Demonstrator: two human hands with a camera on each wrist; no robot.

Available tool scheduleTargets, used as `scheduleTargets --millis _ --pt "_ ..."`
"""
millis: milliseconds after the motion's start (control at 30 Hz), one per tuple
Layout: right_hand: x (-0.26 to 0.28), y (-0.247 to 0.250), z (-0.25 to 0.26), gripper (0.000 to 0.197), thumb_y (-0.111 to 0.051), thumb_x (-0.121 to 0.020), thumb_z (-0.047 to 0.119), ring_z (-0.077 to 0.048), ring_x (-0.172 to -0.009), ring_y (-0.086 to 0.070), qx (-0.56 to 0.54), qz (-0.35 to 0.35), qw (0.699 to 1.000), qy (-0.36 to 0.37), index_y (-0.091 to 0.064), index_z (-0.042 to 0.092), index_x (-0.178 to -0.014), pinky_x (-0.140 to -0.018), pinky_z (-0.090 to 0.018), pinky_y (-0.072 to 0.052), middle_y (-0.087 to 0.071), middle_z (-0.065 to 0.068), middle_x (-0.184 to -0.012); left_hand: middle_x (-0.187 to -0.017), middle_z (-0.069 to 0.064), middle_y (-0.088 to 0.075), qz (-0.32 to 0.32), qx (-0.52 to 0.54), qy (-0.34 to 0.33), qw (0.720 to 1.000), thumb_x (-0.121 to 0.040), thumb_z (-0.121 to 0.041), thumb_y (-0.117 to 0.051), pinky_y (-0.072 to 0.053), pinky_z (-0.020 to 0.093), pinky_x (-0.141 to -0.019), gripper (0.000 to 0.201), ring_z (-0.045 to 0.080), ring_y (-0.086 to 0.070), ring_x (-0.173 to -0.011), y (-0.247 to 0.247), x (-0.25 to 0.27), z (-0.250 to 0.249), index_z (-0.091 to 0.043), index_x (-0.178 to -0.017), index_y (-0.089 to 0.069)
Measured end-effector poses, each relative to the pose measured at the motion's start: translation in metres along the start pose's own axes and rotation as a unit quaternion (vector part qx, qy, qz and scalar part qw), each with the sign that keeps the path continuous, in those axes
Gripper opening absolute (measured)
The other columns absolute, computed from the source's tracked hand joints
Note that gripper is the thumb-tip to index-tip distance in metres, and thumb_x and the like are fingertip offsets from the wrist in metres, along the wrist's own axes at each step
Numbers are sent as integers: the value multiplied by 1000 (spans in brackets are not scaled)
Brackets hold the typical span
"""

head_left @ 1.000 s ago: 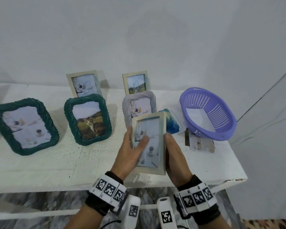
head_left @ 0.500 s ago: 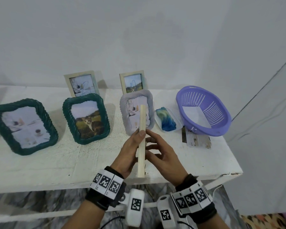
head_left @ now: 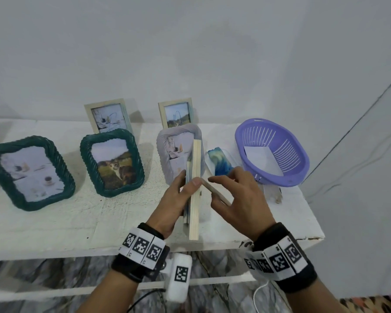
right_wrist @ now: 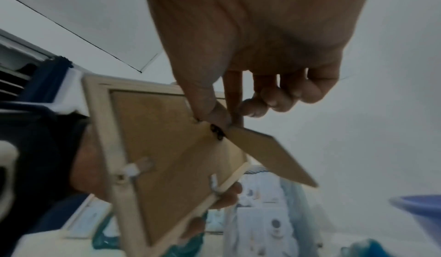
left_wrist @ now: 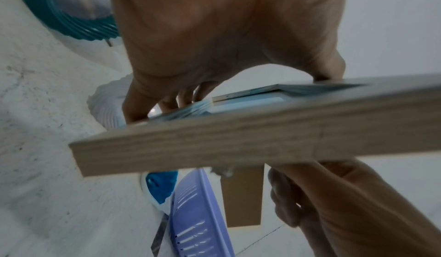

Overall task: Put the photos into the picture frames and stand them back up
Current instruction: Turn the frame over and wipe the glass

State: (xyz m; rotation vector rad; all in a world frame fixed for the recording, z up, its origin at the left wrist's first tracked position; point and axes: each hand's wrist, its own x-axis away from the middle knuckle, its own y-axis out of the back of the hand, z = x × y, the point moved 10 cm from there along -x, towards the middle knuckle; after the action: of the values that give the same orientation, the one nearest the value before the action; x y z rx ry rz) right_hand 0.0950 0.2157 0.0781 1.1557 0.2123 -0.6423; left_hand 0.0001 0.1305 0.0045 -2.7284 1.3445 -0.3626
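A pale wooden picture frame [head_left: 195, 188] is held edge-on above the white table [head_left: 54, 222], near its front edge. My left hand [head_left: 181, 195] grips the frame from the left, thumb on its top edge. My right hand [head_left: 230, 193] pinches the brown cardboard stand leg [head_left: 215, 192] swung out from the frame's back. In the right wrist view the brown backing board [right_wrist: 171, 159] and its metal clips show, with the leg [right_wrist: 269, 157] folded outward. In the left wrist view the frame's wooden edge [left_wrist: 250, 138] crosses the picture.
Several filled frames stand on the table: two green wicker ones [head_left: 29, 172] [head_left: 112, 162], a white wicker one [head_left: 174, 150], two small wooden ones [head_left: 107, 116] [head_left: 176, 114]. A purple basket [head_left: 273, 152] holding paper sits right, a blue-patterned dish [head_left: 219, 162] beside it.
The frame has turned from facing me to edge-on. My right hand left the frame's side and now pinches the stand leg, pulled out from the back.
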Motion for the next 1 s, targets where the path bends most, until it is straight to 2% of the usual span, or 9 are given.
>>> scheduleTargets --millis 100,167,233,333,400,500,567,733,1000 --pt "5 4 1 29 -55 -86 26 -17 -56 -55 42 17 999 -24 -66 30 -113 -53 -34 -49 -57 8 -62 -105 -12 -63 -10 -20 -23 999 -75 -53 -58 -51 13 -64 71 -12 -63 -83 -11 1 -8 -24 -138 -47" --pt "13 -6 -14 33 -52 -91 17 -16 -54 -61 -134 76 980 -123 -63 29 -120 -54 -30 -51 -65 5 -60 -114 -15 -61 -17 -39 -30 999 -72 -55 -61 -51 11 -66 71 -15 -62 -88 -17 3 -10 -34 -137 -43" --pt "23 -18 -28 31 -45 -96 11 -22 -59 -66 -347 122 895 -253 -65 21 -117 -55 -32 -52 -72 -7 -71 -123 -16 -58 -37 -60 -36 997 -70 -64 -69 -53 14 -79 74 -12 -62 -99 -16 6 -12 -41 -134 -39" --pt "39 -33 -51 36 -40 -101 34 -30 -89 -70 -516 138 750 -390 -71 18 -107 -79 -45 -55 -72 -15 -100 -142 -9 -49 -85 -79 -25 993 -57 -91 -58 -44 46 -105 106 10 -52 -126 -1 8 -8 -38 -145 -33" --pt "46 -42 -64 51 -43 -95 58 -35 -107 -65 -583 138 678 -426 -69 20 -115 -93 -53 -50 -68 -17 -115 -137 -8 -56 -82 -69 -18 994 -64 -93 -48 -43 52 -105 91 16 -52 -127 2 8 -7 -40 -138 -44" --pt "48 -48 -77 65 -40 -91 68 -37 -118 -58 -620 135 638 -436 -60 20 -129 -103 -58 -41 -61 -18 -128 -115 -1 -71 -50 -51 27 997 -79 -82 -38 -54 39 -83 71 20 -66 -107 -6 9 -9 -34 -126 -58" --pt "46 -47 -74 65 -36 -93 68 -33 -121 -57 -633 148 630 -426 -57 22 -133 -107 -56 -37 -61 -13 -130 -100 6 -74 -42 -29 60 997 -78 -76 -34 -55 40 -76 70 24 -67 -94 -7 10 -9 -26 -119 -62" --pt "34 -48 -54 57 -30 -98 57 -31 -117 -60 -652 178 628 -386 -56 20 -134 -104 -53 -42 -63 -13 -127 -118 17 -69 -30 8 125 992 -77 -84 -23 -48 59 -97 86 35 -64 -112 -1 10 -3 -24 -123 -65" --pt "-21 -61 -17 46 -29 -102 49 -30 -106 -65 -540 184 769 -289 -65 23 -117 -91 -57 -51 -69 -9 -113 -108 12 -73 -92 -25 110 989 -82 -85 -15 -55 41 -80 91 33 -67 -106 61 17 -35 -21 -119 -69"
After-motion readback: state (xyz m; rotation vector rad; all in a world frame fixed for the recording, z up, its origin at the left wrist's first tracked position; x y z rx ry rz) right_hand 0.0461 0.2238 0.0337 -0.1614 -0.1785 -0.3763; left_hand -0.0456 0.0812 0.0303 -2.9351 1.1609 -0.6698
